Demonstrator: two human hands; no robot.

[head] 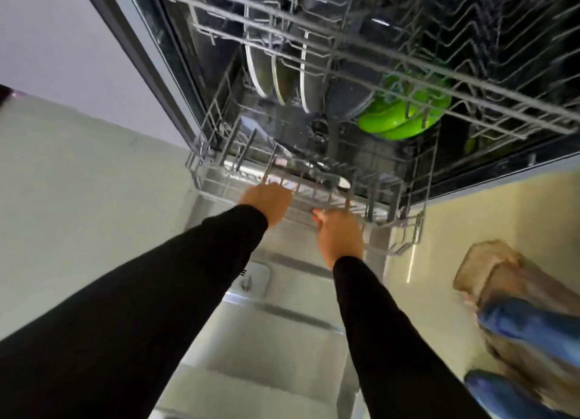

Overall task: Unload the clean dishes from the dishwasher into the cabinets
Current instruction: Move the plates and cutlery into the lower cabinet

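Note:
The dishwasher stands open with its door (251, 340) folded down under my arms. Both hands grip the front rim of the grey wire lower rack (401, 230): my left hand (266, 202) at its left part, my right hand (340, 236) near the middle, fingers curled over the wire. Deeper in this rack stand three dark plates with white rims (282, 79) on edge, a large dark dish (348, 95) and green bowls (405, 117). The upper rack (408, 41) sits above them.
Pale floor tiles (78, 183) lie to the left of the door and cream floor (502, 211) to the right. My feet in fuzzy tan slippers (499, 274) and blue jeans (530, 324) are at the lower right. A grey cabinet face (62, 41) runs along the left.

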